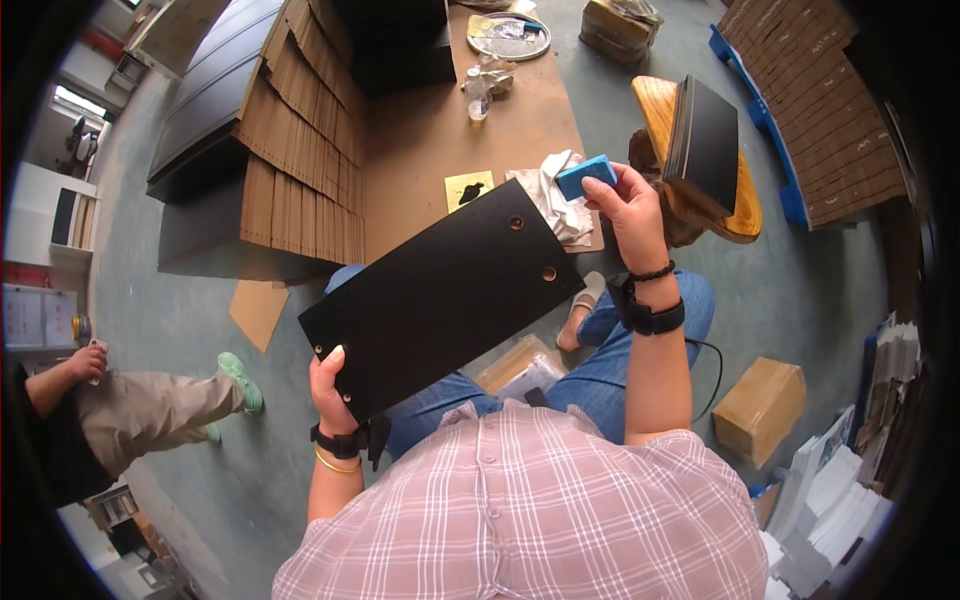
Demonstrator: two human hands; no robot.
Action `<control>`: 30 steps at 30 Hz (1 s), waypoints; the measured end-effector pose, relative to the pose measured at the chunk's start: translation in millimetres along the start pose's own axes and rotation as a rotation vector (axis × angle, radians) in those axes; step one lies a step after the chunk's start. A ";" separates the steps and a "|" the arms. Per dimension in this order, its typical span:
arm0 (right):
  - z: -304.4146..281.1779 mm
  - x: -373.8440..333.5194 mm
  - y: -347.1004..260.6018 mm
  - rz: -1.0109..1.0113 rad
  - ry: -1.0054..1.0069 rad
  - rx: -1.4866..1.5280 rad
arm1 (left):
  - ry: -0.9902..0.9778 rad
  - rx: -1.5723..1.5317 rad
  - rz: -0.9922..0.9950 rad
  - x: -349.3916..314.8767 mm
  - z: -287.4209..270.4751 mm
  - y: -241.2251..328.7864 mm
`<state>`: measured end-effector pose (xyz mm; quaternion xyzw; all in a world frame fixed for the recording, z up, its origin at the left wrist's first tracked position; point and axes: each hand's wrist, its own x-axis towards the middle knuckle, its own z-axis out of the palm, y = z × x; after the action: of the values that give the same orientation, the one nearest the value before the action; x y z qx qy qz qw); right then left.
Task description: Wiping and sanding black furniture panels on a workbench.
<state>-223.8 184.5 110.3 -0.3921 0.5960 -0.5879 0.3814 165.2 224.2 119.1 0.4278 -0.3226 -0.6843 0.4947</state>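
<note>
Grey-green concrete floor [820, 290] spreads around you, with tall stacks of black, brown-edged boards [300, 170] at the left of a flat brown work surface [410, 130]. Your left hand [328, 388] is closed on the near left corner of a long, black rectangular panel [440, 290], thumb on its upper face, and the panel slants over your lap with holes near both ends. Your right hand [628, 205] pinches a small, bright blue rectangular block [580, 180] between thumb and fingers, beyond the panel's far end and apart from it. Behind the block lies a crumpled white cloth [548, 200]; left of that cloth you have a yellow square sheet [455, 190] with a black patch. To your right, flat black panels [712, 140] sit stacked on a glossy yellow-brown wooden slab [745, 215]
</note>
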 end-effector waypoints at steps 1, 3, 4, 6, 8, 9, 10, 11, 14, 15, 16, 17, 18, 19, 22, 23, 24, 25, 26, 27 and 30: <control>1.0 -4.1 -1.3 0.033 0.010 0.185 | 0.008 -0.037 -0.012 2.0 -3.5 -2.4; 1.5 -9.6 -3.4 0.098 0.011 0.465 | 0.021 -0.079 -0.019 4.2 -6.7 -6.0; -0.4 -11.1 -3.1 0.096 0.003 0.462 | 0.021 -0.117 -0.032 5.0 -7.3 -7.1; -4.0 -14.2 -1.3 0.155 -0.016 0.742 | 0.030 -0.159 -0.036 7.1 -12.2 -11.8; -1.3 -16.0 0.3 0.199 0.030 0.770 | -0.052 -0.270 -0.065 10.7 -20.4 -18.9; -0.8 -18.2 3.2 0.196 0.011 0.839 | -0.052 -0.275 -0.065 10.6 -17.0 -18.6; -1.2 -19.8 4.2 0.192 -0.006 0.909 | -0.048 -0.273 -0.056 10.1 -10.8 -17.1; 2.2 -21.3 6.0 0.215 0.036 0.895 | -0.046 -0.271 -0.047 9.3 -6.1 -16.4; 17.7 -27.9 6.2 0.243 0.049 0.950 | -0.026 -0.249 -0.049 3.6 -5.3 -17.7; 22.9 -29.9 4.8 0.255 0.061 0.953 | -0.033 -0.250 -0.039 4.0 -7.5 -18.9; 27.1 -31.0 4.2 0.245 0.054 0.956 | -0.020 -0.251 -0.050 3.2 -11.8 -22.3; 31.5 -31.8 4.2 0.264 0.104 0.962 | -0.004 -0.251 -0.060 3.7 -14.5 -23.2; 36.3 -32.2 4.8 0.289 0.152 0.966 | -0.001 -0.254 -0.049 3.7 -13.9 -22.2; 42.1 -31.9 5.3 0.265 0.164 0.938 | -0.013 -0.259 -0.032 2.3 -12.3 -21.6; 63.7 -29.6 3.6 0.334 0.120 0.988 | -0.002 -0.271 -0.007 -4.5 -9.7 -20.8; 66.2 -28.9 -1.0 0.328 0.092 0.983 | -0.012 -0.270 -0.012 -3.0 -7.6 -19.5; 63.8 -26.7 5.0 0.299 0.051 0.994 | -0.031 -0.246 0.022 -0.5 -4.1 -19.2; 61.9 -24.8 7.8 0.304 0.059 1.012 | -0.073 -0.243 0.015 2.1 -7.1 -20.2; 60.1 -19.8 8.4 0.299 0.071 1.032 | -0.062 -0.246 0.025 5.7 -1.8 -20.0; 56.8 -14.3 12.4 0.311 0.083 1.056 | -0.056 -0.281 0.013 8.7 2.3 -19.8; 57.7 -2.7 13.6 0.363 0.154 1.101 | -0.026 -0.330 0.020 12.0 12.0 -16.3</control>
<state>-170.1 163.8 95.6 0.0160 0.2863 -0.7631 0.5792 146.0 217.9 106.9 0.3284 -0.2163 -0.7286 0.5607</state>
